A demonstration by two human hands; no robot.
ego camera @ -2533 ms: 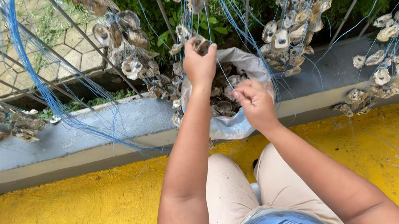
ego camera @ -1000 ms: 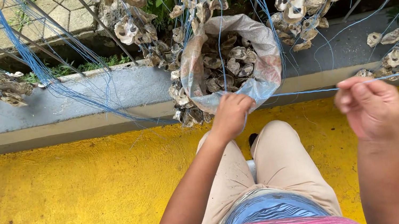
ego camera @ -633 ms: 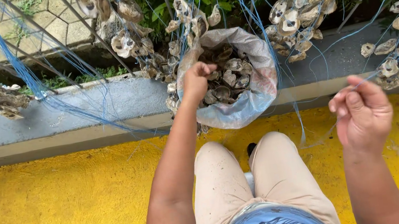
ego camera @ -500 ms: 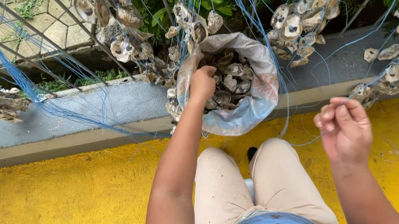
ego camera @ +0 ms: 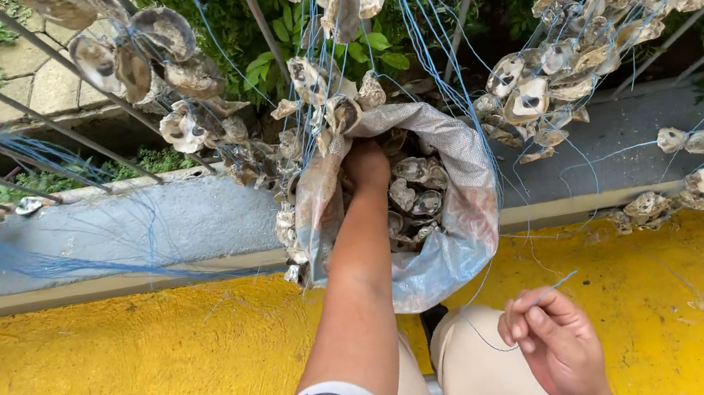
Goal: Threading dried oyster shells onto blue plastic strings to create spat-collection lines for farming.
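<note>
My left hand [ego camera: 364,165] reaches into a grey woven sack [ego camera: 463,236] full of oyster shells [ego camera: 415,187], its fingers down among the shells and partly hidden. Whether it grips a shell cannot be seen. My right hand [ego camera: 556,346] is low over my knee, fingers pinched on the end of a thin blue string [ego camera: 550,286] that runs up toward the sack. Strands of shells threaded on blue line [ego camera: 542,80] hang from the railing around the sack.
A metal railing [ego camera: 256,23] carries many hanging shell strands [ego camera: 157,59]. A grey concrete curb [ego camera: 139,233] runs across below it. The floor [ego camera: 99,392] is painted yellow. Green plants and paving lie beyond the railing. My beige trousers [ego camera: 477,376] are at the bottom.
My left hand rose from near my knee into the sack of shells. My right hand dropped lower and came closer to my lap, still pinching the blue string.
</note>
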